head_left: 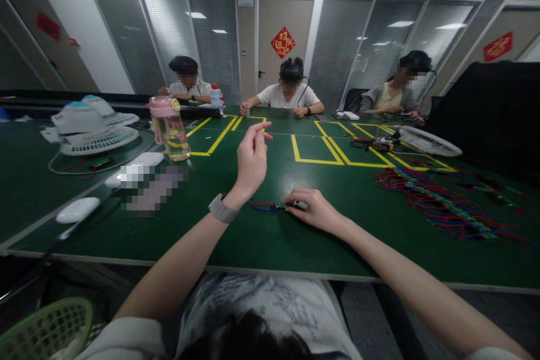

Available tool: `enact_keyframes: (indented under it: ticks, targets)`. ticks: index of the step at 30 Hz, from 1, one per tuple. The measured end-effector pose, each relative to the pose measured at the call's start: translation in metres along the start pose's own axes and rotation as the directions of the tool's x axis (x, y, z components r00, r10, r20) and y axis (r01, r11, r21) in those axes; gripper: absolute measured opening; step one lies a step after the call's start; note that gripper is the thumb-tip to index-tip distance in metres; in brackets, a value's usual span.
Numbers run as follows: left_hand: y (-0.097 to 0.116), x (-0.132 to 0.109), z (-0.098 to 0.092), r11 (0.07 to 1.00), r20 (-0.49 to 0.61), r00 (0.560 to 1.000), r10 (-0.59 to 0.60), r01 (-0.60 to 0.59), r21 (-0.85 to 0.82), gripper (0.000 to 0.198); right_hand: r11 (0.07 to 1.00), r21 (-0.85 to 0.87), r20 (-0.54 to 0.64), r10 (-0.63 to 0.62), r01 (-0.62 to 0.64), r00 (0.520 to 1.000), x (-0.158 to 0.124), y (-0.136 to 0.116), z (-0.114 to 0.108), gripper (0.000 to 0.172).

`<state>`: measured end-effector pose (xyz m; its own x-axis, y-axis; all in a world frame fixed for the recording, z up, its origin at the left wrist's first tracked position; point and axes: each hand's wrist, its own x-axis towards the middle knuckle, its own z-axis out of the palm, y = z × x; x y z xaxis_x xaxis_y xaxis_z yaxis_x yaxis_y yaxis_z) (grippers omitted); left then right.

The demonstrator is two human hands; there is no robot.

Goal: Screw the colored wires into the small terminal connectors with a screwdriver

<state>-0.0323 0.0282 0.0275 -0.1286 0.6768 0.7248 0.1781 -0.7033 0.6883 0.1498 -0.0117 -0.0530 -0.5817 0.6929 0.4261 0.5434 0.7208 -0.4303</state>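
Pink-capped water bottle [171, 126], white desk fans [101, 139] (lying flat), tangled wire bundle [439, 202], green basket [46, 329]

From where I stand, the right hand [314, 211] covers most of a small grey piece [300, 204] on the bench [261, 242]. I can't tell whether its fingers [295, 198] grip it or only press on it. The red and blue wires [265, 206] vanish under that hand. The left hand [252, 160] is raised, and anything between its fingertips is too small to make out. A pixelated patch [149, 187] hides whatever lies there. The picture's lower left corner cuts off the green basket [46, 329], and the wire bundle [442, 202] runs off the right edge.
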Motion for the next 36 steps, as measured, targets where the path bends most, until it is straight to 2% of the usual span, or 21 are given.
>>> enact_keyframes:
  ticks: [2,3,4,6,8,10,11,13,16,19,27,36]
  targets:
    - [0.001,0.003,-0.006,0.985,0.214,0.977,-0.008,-0.029,0.169,0.021,1.0,0.025,0.0,-0.015,0.015,1.0,0.001,0.001,0.002,0.014]
    - [0.001,0.003,-0.008,0.966,0.347,0.937,-0.04,-0.053,0.252,0.02,0.999,0.04,-0.008,-0.017,0.017,1.0,0.001,0.002,0.003,0.013]
    - [0.0,0.002,-0.011,0.945,0.487,0.868,-0.096,-0.074,0.319,0.024,0.998,0.057,-0.019,-0.013,0.014,1.0,0.002,0.003,0.005,0.012]
    - [-0.003,-0.002,-0.017,0.894,0.696,0.689,-0.2,-0.163,0.417,0.032,0.995,0.095,-0.047,0.01,-0.006,0.999,0.004,0.004,0.007,0.01]
    - [-0.009,-0.01,-0.021,0.848,0.793,0.545,-0.274,-0.252,0.466,0.044,0.99,0.135,-0.059,0.044,-0.036,0.997,0.006,0.003,0.009,0.009]
    - [-0.016,-0.018,-0.023,0.812,0.82,0.456,-0.346,-0.293,0.506,0.04,0.984,0.165,-0.054,0.081,-0.071,0.995,0.008,0.002,0.01,0.01]
    - [-0.019,-0.021,-0.023,0.804,0.829,0.425,-0.363,-0.307,0.51,0.035,0.98,0.177,-0.048,0.099,-0.089,0.994,0.008,0.001,0.01,0.01]
    - [-0.023,-0.028,-0.022,0.801,0.837,0.402,-0.371,-0.319,0.507,0.024,0.973,0.198,-0.043,0.129,-0.119,0.991,0.009,0.0,0.01,0.01]
    - [-0.025,-0.034,-0.019,0.773,0.824,0.437,-0.362,-0.353,0.527,0.018,0.971,0.204,-0.053,0.14,-0.127,0.989,0.01,-0.001,0.009,0.011]
    - [-0.024,-0.037,-0.017,0.746,0.816,0.461,-0.349,-0.391,0.54,0.018,0.976,0.195,-0.062,0.115,-0.1,0.991,0.01,-0.001,0.008,0.012]
    - [-0.021,-0.04,-0.015,0.679,0.824,0.469,-0.318,-0.494,0.543,0.02,0.972,0.213,-0.057,0.108,-0.094,0.993,0.009,0.001,0.007,0.011]
    - [-0.016,-0.039,-0.015,0.672,0.826,0.453,-0.337,-0.498,0.548,0.02,0.978,0.186,-0.054,0.105,-0.094,0.993,0.009,0.0,0.008,0.013]
